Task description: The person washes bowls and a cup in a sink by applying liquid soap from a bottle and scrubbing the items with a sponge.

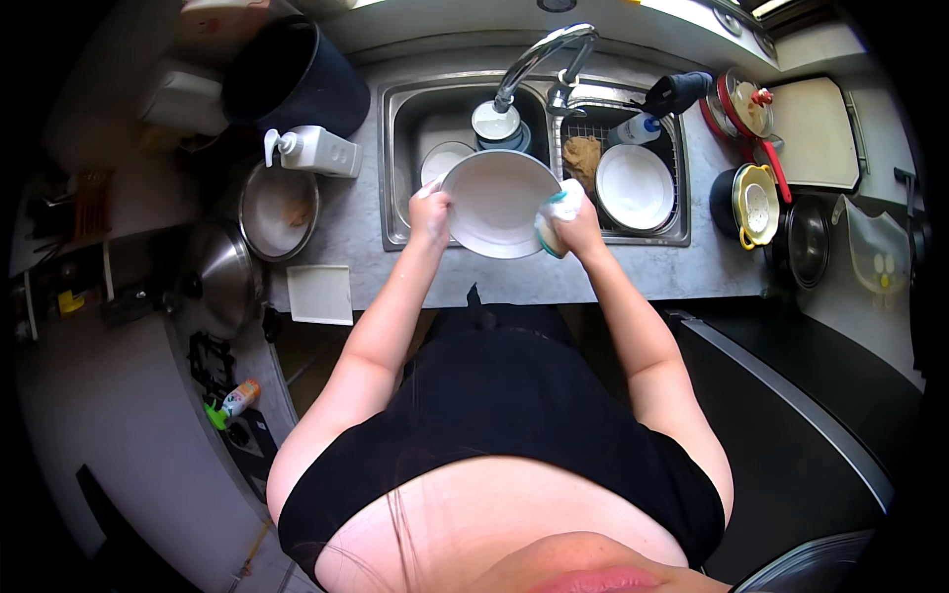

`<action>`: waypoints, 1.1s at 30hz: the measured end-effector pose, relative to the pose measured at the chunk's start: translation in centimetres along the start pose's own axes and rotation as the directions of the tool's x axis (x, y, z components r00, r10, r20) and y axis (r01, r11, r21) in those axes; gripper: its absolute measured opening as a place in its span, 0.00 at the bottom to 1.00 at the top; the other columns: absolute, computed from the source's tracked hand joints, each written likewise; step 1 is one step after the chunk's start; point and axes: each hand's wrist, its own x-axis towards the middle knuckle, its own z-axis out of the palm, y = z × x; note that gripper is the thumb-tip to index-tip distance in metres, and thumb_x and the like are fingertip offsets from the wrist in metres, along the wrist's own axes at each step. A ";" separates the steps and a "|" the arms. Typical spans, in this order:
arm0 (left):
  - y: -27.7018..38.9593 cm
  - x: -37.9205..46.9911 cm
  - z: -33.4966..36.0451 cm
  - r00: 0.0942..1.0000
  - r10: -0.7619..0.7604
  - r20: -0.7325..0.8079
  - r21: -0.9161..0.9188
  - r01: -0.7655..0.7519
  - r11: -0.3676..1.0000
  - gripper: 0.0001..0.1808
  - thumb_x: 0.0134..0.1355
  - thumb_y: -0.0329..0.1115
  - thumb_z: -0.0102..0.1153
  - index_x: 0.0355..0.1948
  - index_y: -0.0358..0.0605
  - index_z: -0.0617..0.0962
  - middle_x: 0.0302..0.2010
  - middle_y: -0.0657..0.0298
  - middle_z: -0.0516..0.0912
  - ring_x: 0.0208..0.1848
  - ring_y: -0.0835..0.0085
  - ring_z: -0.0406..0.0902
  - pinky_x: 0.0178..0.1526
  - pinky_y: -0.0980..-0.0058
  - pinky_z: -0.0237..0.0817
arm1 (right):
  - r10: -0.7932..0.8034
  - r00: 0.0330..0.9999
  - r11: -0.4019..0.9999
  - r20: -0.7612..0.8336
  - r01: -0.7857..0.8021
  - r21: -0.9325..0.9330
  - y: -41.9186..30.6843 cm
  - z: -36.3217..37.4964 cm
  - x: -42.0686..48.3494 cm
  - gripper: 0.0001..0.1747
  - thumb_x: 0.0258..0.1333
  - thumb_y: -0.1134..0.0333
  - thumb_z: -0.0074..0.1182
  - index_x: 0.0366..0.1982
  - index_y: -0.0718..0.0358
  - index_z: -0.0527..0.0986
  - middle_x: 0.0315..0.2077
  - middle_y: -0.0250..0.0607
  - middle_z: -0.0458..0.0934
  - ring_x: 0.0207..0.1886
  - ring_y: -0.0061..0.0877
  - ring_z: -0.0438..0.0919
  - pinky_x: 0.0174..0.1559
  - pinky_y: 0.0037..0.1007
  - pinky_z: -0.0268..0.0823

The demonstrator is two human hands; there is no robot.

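Note:
A large pale bowl (498, 204) is held over the front of the sink's left basin (430, 122). My left hand (431, 215) grips its left rim, with suds on the fingers. My right hand (577, 222) holds a soapy sponge (550, 226) with a teal edge against the bowl's right rim. Behind the bowl, a white-topped stack of small bowls (495, 121) stands in the basin under the chrome faucet (545, 55). A white dish (443, 159) sits to its left, partly hidden by the large bowl.
In the right basin are a white plate (635, 187), a brown cloth (582, 158) and a bottle (635, 130) on a wire rack. Left of the sink stand a white pump bottle (322, 150), a metal bowl (279, 211) and a dark bin (296, 78). Rightward are a yellow colander (756, 206) and red-handled pan (772, 167).

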 end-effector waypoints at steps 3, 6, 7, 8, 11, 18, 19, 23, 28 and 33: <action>0.3 1.3 1.5 0.984 0.008 0.179 0.390 -0.079 0.918 0.19 0.39 0.19 0.38 0.35 0.35 0.74 0.28 0.57 0.76 0.29 0.75 0.72 0.32 0.82 0.61 | 0.026 0.999 0.987 0.019 -0.023 -0.158 0.0 -0.4 -0.2 0.13 0.35 0.67 0.53 0.29 0.62 0.70 0.26 0.46 0.74 0.31 0.37 0.74 0.34 0.31 0.64; 1.4 1.8 4.0 0.883 0.099 0.458 0.634 -0.402 0.660 0.19 0.39 0.21 0.40 0.35 0.37 0.74 0.26 0.59 0.77 0.29 0.76 0.72 0.33 0.81 0.62 | 0.077 0.997 0.950 0.024 -0.066 -0.305 0.4 -1.0 0.3 0.13 0.35 0.65 0.51 0.29 0.61 0.70 0.26 0.49 0.74 0.32 0.43 0.72 0.34 0.35 0.64; 1.5 1.9 4.7 0.763 0.200 0.615 0.593 -0.614 0.520 0.18 0.40 0.22 0.42 0.36 0.37 0.74 0.25 0.62 0.77 0.28 0.79 0.72 0.33 0.82 0.62 | 0.092 0.996 0.949 -0.010 -0.091 -0.303 0.5 -1.7 0.3 0.13 0.35 0.65 0.51 0.29 0.61 0.70 0.26 0.49 0.74 0.32 0.42 0.72 0.34 0.34 0.64; 1.5 2.2 5.0 0.761 0.197 0.618 0.592 -0.616 0.520 0.18 0.40 0.22 0.42 0.36 0.37 0.74 0.25 0.62 0.77 0.28 0.79 0.72 0.33 0.82 0.62 | 0.106 0.993 0.947 -0.043 -0.114 -0.300 0.8 -2.5 0.4 0.13 0.35 0.66 0.52 0.28 0.61 0.70 0.26 0.48 0.74 0.32 0.41 0.73 0.33 0.34 0.64; -0.3 4.8 3.3 0.795 0.089 0.601 0.548 -0.490 0.678 0.16 0.46 0.25 0.42 0.38 0.40 0.73 0.31 0.58 0.78 0.33 0.71 0.75 0.37 0.77 0.64 | 0.347 0.931 0.938 -0.114 -0.343 0.053 2.3 -6.1 -0.1 0.10 0.34 0.73 0.53 0.25 0.67 0.69 0.21 0.39 0.73 0.23 0.23 0.71 0.28 0.26 0.64; -3.0 4.7 -4.1 0.972 -0.019 0.235 0.461 -0.094 0.882 0.18 0.47 0.26 0.46 0.42 0.37 0.70 0.34 0.58 0.76 0.33 0.75 0.72 0.34 0.80 0.64 | 0.470 0.606 0.881 -0.642 -0.271 0.389 11.9 -13.3 -2.7 0.09 0.35 0.79 0.44 0.26 0.70 0.69 0.25 0.40 0.73 0.26 0.27 0.73 0.29 0.27 0.66; -3.2 4.5 -4.8 0.981 -0.087 0.175 0.501 -0.013 0.865 0.18 0.47 0.27 0.46 0.43 0.37 0.69 0.34 0.58 0.75 0.31 0.75 0.72 0.32 0.81 0.62 | 0.472 0.606 0.880 -0.641 -0.274 0.388 12.9 -13.7 -2.5 0.09 0.35 0.79 0.44 0.26 0.70 0.69 0.25 0.40 0.73 0.26 0.27 0.73 0.29 0.27 0.66; -4.7 4.6 -6.2 0.985 -0.170 0.020 0.517 0.135 0.845 0.21 0.46 0.29 0.47 0.44 0.35 0.68 0.35 0.57 0.74 0.30 0.77 0.70 0.30 0.83 0.59 | 0.568 0.492 0.821 -0.660 -0.280 0.498 14.5 -13.9 -1.0 0.09 0.34 0.78 0.44 0.25 0.73 0.69 0.25 0.42 0.72 0.26 0.30 0.73 0.30 0.29 0.67; -8.4 7.0 -7.0 0.994 -0.113 0.001 0.690 0.081 0.719 0.21 0.44 0.28 0.45 0.43 0.33 0.69 0.40 0.50 0.73 0.42 0.64 0.70 0.43 0.75 0.59 | 0.610 0.452 0.793 -0.651 -0.362 0.491 15.0 -14.5 -0.5 0.10 0.36 0.78 0.44 0.28 0.74 0.68 0.27 0.45 0.72 0.28 0.31 0.73 0.33 0.30 0.67; -10.4 8.6 -4.9 0.963 -0.242 0.117 0.952 -0.039 0.303 0.25 0.42 0.34 0.47 0.45 0.38 0.69 0.43 0.48 0.71 0.47 0.59 0.68 0.49 0.72 0.58 | 0.502 0.592 0.832 -0.631 -0.529 0.165 13.8 -15.8 -1.5 0.09 0.34 0.75 0.49 0.24 0.71 0.71 0.24 0.42 0.75 0.26 0.28 0.73 0.32 0.28 0.65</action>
